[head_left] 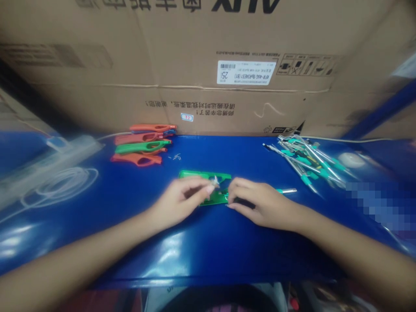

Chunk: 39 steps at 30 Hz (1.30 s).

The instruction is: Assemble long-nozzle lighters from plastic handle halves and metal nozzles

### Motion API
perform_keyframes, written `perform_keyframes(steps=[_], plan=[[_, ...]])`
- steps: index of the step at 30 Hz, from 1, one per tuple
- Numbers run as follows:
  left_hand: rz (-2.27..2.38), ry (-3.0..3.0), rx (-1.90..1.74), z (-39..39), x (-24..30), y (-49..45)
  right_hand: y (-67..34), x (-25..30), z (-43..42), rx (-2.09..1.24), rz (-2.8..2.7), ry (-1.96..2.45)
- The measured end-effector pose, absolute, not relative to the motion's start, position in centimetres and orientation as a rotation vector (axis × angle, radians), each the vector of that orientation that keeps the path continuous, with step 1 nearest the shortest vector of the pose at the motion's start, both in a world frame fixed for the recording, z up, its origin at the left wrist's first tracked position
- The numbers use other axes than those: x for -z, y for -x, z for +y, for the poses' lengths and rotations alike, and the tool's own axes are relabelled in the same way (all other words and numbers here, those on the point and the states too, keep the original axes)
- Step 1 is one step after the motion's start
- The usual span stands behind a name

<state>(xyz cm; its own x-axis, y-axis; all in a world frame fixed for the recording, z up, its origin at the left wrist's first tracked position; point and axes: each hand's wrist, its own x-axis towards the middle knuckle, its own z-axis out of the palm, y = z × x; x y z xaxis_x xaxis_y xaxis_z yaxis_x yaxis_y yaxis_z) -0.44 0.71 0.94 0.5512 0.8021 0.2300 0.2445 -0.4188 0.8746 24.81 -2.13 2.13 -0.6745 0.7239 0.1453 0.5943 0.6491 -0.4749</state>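
Two green plastic handle halves lie at the middle of the table, an upper half (188, 173) and a lower half (212, 201). My left hand (185, 197) is over their left part, thumb and fingertips pinched on a small whitish piece (215, 180), too blurred to name. My right hand (256, 201) is curled at the right end of the lower half, thumb and fingers bent together. From behind it a metal rod (289, 190) with a teal collar sticks out to the right. The fingers hide the rod's other end.
Orange handles (138, 160) and a green handle (139, 147) are stacked back left, beside tiny white pins (175, 157). Several metal rods with teal parts (307, 160) lie back right. A power strip (61, 158) and coiled cable (65, 184) lie left; a cardboard box (130, 99) stands behind.
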Motion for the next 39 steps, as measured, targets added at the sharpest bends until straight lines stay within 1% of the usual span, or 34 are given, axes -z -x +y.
perform_keyframes(steps=[5,13,15,22,26,39], plan=[[0.753,-1.937,-0.711,0.5,-0.9,0.4,-24.9,-2.3,-1.6,-0.840,-2.251,1.167],[0.829,-1.787,-0.695,1.0,-0.3,0.4,-25.0,-2.1,-0.9,-1.310,-1.900,1.230],[0.824,-1.815,-0.713,1.0,-0.4,0.4,-24.9,-1.9,-1.0,-1.371,-1.863,1.248],[0.806,-1.957,-0.701,0.5,-1.0,0.3,-24.3,-1.5,-1.2,-1.321,-1.902,1.170],[0.808,-1.927,-0.685,0.7,-0.9,0.3,-24.2,-1.6,-1.3,-1.269,-1.903,1.141],[0.782,-1.842,-0.683,1.0,-0.5,0.4,-24.3,-1.3,-1.2,-1.306,-1.880,1.142]])
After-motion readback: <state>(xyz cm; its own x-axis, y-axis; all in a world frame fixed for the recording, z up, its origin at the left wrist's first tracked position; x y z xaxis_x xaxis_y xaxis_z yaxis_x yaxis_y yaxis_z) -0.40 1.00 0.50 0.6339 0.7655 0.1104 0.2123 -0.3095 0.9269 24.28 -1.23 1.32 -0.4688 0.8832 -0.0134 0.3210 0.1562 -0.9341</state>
